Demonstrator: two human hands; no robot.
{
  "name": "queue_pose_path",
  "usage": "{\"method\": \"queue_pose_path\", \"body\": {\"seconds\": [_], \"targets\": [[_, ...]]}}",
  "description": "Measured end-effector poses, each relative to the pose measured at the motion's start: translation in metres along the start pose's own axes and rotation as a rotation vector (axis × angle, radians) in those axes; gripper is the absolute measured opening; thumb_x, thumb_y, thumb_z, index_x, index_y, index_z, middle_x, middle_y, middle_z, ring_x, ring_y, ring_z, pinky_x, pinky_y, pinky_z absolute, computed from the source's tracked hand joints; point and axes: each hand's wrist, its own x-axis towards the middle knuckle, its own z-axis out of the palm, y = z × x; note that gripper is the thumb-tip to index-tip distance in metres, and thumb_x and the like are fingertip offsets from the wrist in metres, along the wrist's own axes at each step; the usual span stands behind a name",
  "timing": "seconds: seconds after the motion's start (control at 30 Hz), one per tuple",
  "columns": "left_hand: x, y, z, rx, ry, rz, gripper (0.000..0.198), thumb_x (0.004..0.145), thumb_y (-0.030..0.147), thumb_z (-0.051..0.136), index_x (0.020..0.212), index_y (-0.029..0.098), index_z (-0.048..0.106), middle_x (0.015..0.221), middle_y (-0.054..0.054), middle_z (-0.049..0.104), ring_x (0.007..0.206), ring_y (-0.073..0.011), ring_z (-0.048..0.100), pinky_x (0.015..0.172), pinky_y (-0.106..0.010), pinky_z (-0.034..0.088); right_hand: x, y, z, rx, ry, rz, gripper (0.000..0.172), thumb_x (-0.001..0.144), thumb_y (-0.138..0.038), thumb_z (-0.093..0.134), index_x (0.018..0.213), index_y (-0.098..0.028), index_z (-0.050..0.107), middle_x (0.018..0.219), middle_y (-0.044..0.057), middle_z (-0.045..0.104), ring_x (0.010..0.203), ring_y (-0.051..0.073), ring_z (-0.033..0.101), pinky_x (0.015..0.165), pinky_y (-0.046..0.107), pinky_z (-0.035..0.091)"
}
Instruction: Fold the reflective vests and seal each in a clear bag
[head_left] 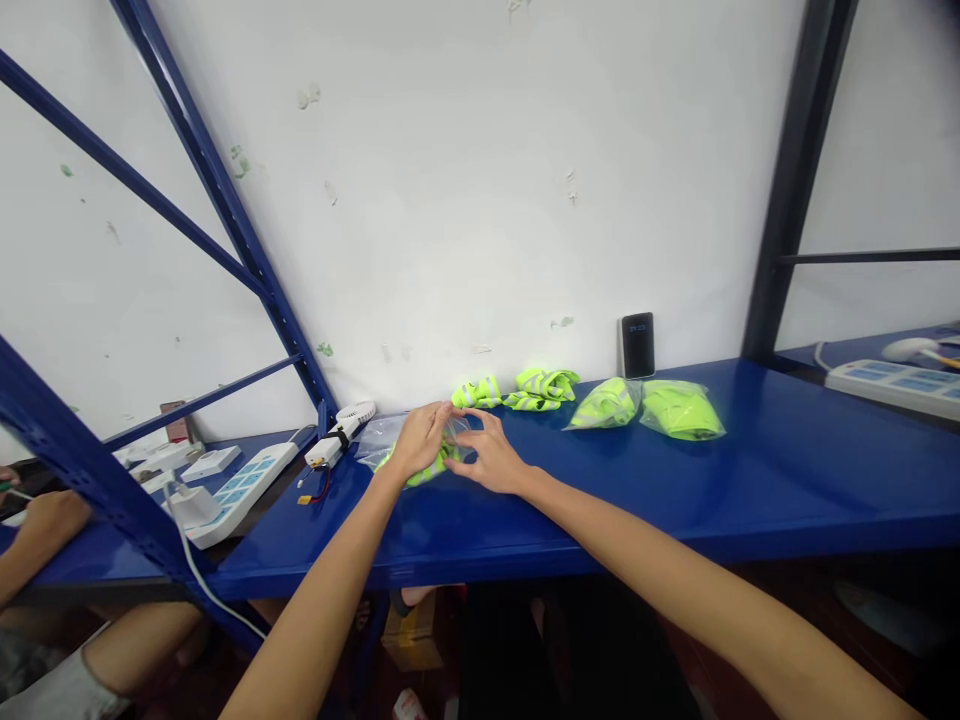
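Note:
A clear plastic bag lies on the blue tabletop in front of me, with a folded fluorescent yellow-green reflective garment inside it. My left hand is closed on the bag's upper part, its fingers pointing towards my right hand. On the bag's right edge, my right hand has its thumb and fingers bent around the plastic. The fingertips of both hands nearly meet at the top of the bag. Part of the garment is hidden under my left hand.
Behind my hands lie two loose reflective garments. Two bagged ones sit to the right, near a black-fronted device. At left are a small white fan, a power strip, a blue rack post and another person's hand.

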Motion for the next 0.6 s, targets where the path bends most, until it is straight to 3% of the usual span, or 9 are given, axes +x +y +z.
{"method": "queue_pose_path", "body": {"seconds": [0.13, 0.2, 0.3, 0.4, 0.47, 0.6], "targets": [[-0.004, 0.004, 0.002, -0.024, 0.070, -0.030, 0.057, 0.096, 0.051, 0.026, 0.097, 0.017, 0.073, 0.099, -0.008, 0.073, 0.093, -0.0213, 0.066, 0.088, -0.030, 0.047, 0.002, 0.004, -0.002, 0.144, -0.101, 0.061, 0.033, 0.089, -0.041, 0.056, 0.116, -0.026, 0.066, 0.112, 0.007, 0.068, 0.110, 0.027, 0.057, 0.094, 0.045, 0.042], [-0.002, 0.009, 0.005, -0.083, 0.162, -0.036, 0.061, 0.096, 0.052, 0.024, 0.098, 0.015, 0.072, 0.098, -0.009, 0.073, 0.094, -0.0210, 0.066, 0.089, -0.031, 0.047, 0.004, 0.000, -0.005, 0.191, 0.024, 0.076, 0.028, 0.092, -0.038, 0.050, 0.111, -0.025, 0.066, 0.108, 0.006, 0.069, 0.102, 0.024, 0.061, 0.092, 0.041, 0.045], [0.007, 0.016, 0.013, -0.257, 0.379, -0.059, 0.069, 0.097, 0.054, 0.016, 0.103, 0.012, 0.070, 0.099, -0.011, 0.073, 0.096, -0.0200, 0.066, 0.091, -0.031, 0.047, 0.008, -0.007, -0.015, 0.181, 0.309, 0.067, 0.019, 0.090, -0.037, 0.053, 0.095, -0.023, 0.066, 0.115, 0.008, 0.064, 0.110, 0.024, 0.057, 0.096, 0.041, 0.044], [0.018, 0.012, 0.024, -0.361, 0.475, -0.181, 0.078, 0.095, 0.058, 0.009, 0.103, 0.010, 0.070, 0.095, -0.012, 0.073, 0.092, -0.0202, 0.067, 0.088, -0.031, 0.048, 0.014, -0.006, -0.025, 0.175, 0.419, 0.167, 0.023, 0.079, -0.042, 0.066, 0.086, -0.021, 0.062, 0.122, 0.012, 0.053, 0.106, 0.026, 0.058, 0.084, 0.038, 0.051], [0.022, 0.003, 0.030, -0.398, 0.439, -0.270, 0.081, 0.094, 0.060, 0.009, 0.100, 0.009, 0.071, 0.091, -0.013, 0.074, 0.088, -0.0209, 0.068, 0.084, -0.031, 0.049, 0.017, 0.003, -0.032, 0.264, 0.345, 0.285, 0.031, 0.072, -0.047, 0.072, 0.080, -0.021, 0.058, 0.108, 0.010, 0.057, 0.089, 0.023, 0.061, 0.070, 0.036, 0.054], [0.025, -0.013, 0.034, -0.303, 0.326, -0.351, 0.079, 0.093, 0.061, 0.014, 0.083, 0.011, 0.074, 0.077, -0.011, 0.074, 0.080, -0.0220, 0.068, 0.080, -0.031, 0.048, 0.016, 0.026, -0.037, 0.684, -0.023, 0.495, 0.040, 0.069, -0.054, 0.071, 0.069, -0.019, 0.052, 0.071, 0.000, 0.055, 0.067, 0.017, 0.058, 0.055, 0.032, 0.055]]}}
